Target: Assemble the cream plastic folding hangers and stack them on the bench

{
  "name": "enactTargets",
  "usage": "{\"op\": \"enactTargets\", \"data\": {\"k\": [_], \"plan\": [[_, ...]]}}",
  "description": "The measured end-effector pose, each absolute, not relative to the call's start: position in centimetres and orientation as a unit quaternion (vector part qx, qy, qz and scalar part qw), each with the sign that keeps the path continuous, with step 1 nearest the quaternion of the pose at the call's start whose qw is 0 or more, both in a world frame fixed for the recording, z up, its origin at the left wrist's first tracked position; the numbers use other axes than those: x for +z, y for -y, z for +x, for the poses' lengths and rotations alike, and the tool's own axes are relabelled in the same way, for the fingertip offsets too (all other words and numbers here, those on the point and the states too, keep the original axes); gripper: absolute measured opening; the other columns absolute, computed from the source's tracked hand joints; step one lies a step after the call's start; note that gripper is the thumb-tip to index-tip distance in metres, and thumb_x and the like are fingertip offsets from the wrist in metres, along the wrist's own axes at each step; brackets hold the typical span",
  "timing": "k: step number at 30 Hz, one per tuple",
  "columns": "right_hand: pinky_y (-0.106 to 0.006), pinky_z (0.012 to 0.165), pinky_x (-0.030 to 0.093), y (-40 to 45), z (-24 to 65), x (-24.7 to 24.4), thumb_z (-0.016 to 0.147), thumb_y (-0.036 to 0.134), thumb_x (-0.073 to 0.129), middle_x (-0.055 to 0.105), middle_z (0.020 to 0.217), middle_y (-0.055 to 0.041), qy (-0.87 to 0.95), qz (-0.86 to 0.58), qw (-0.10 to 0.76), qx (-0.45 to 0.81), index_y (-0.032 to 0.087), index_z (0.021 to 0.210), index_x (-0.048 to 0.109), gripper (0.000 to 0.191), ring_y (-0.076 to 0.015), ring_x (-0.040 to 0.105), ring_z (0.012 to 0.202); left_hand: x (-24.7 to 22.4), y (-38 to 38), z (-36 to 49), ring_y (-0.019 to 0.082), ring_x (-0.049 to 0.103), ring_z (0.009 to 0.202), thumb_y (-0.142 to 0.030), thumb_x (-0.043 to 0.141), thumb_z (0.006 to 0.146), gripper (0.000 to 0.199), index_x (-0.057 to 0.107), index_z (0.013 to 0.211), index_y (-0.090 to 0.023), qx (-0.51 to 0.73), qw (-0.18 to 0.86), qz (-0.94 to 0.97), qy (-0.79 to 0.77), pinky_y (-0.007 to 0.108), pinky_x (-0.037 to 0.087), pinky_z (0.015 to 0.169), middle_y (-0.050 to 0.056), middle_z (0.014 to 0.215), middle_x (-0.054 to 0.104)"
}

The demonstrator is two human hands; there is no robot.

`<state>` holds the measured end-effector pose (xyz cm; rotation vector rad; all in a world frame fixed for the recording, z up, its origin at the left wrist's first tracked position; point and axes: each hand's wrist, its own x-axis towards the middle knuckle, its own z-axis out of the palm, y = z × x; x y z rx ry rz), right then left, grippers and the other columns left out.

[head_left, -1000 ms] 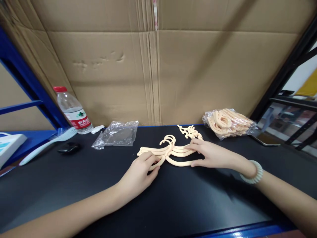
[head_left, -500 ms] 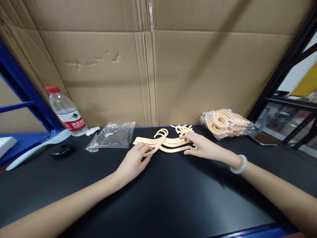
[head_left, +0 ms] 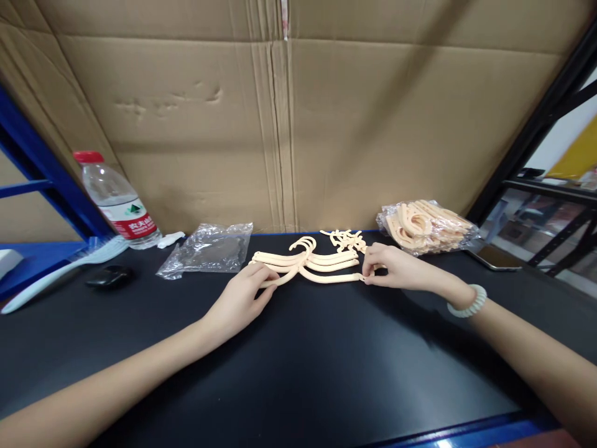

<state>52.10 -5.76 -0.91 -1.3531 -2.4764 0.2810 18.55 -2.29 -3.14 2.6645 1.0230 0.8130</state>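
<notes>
A cardboard panel (head_left: 186, 137) stands behind the black counter (head_left: 298, 373). Cream hangers (head_left: 326, 260) lie at centre frame, hooks toward the panel. Left hand (head_left: 240, 295): grip closed around the nearest hanger's left arm. Right hand (head_left: 396, 267): grip pinching that hanger's right end. Small cream pieces (head_left: 345, 240) lie behind, near the bagged hangers (head_left: 426, 227).

Both forearms are bare of sleeves, and a pale, ridged, coil-like bracelet (head_left: 474, 302) circles the right wrist.
</notes>
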Motion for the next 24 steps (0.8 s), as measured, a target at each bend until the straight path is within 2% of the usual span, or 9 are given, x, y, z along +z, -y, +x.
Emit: {"op": "enactTargets", "data": {"k": [4,12,19,22,24], "plan": [[-0.030,0.072,0.048,6.4,52.5,-0.2,0.077,0.024,0.063,0.063,0.080,-0.0052,0.870,-0.452,0.122,0.153,0.018,0.073,0.068,0.009,-0.0194,0.059,0.081,-2.2,3.2,18.5,0.020,0.058,0.083,-0.023,0.045,0.088,0.016,0.060,0.085,-0.019,0.248,0.078,0.912,-0.318,0.033,0.049,0.075,0.005,0.086,0.061],[-0.024,0.057,0.043,8.0,52.7,0.9,0.069,0.024,0.067,0.064,0.069,-0.0011,0.832,-0.501,-0.029,0.236,0.018,0.071,0.069,0.007,-0.0144,0.058,0.062,-0.1,5.0,18.2,0.017,0.059,0.078,-0.017,0.046,0.086,0.018,0.064,0.088,-0.021,0.100,0.129,0.952,-0.260,0.027,0.046,0.071,0.003,0.086,0.063],[-0.023,0.051,0.040,7.4,53.2,1.1,0.073,0.034,0.066,0.060,0.061,0.0005,0.825,-0.510,-0.009,0.245,0.017,0.070,0.064,0.018,-0.0129,0.054,0.056,0.2,3.7,17.8,0.015,0.057,0.064,-0.029,0.053,0.084,0.014,0.064,0.082,-0.021,0.086,0.151,0.940,-0.293,0.023,0.043,0.056,0.001,0.075,0.063],[-0.025,0.052,0.041,6.9,53.7,1.2,0.080,0.043,0.060,0.062,0.064,-0.0018,0.809,-0.543,0.062,0.218,0.017,0.073,0.063,0.028,-0.0150,0.057,0.059,0.1,2.8,17.5,0.015,0.059,0.068,-0.031,0.055,0.084,0.014,0.063,0.086,-0.020,0.119,0.132,0.937,-0.302,0.024,0.046,0.062,0.001,0.077,0.064],[-0.027,0.056,0.044,6.3,54.0,0.9,0.085,0.040,0.052,0.066,0.071,-0.0049,0.786,-0.591,0.127,0.133,0.016,0.081,0.064,0.027,-0.0177,0.060,0.064,-0.3,2.1,17.3,0.017,0.061,0.075,-0.032,0.054,0.086,0.014,0.061,0.090,-0.020,0.175,0.104,0.929,-0.310,0.027,0.048,0.068,0.002,0.084,0.065]]}}
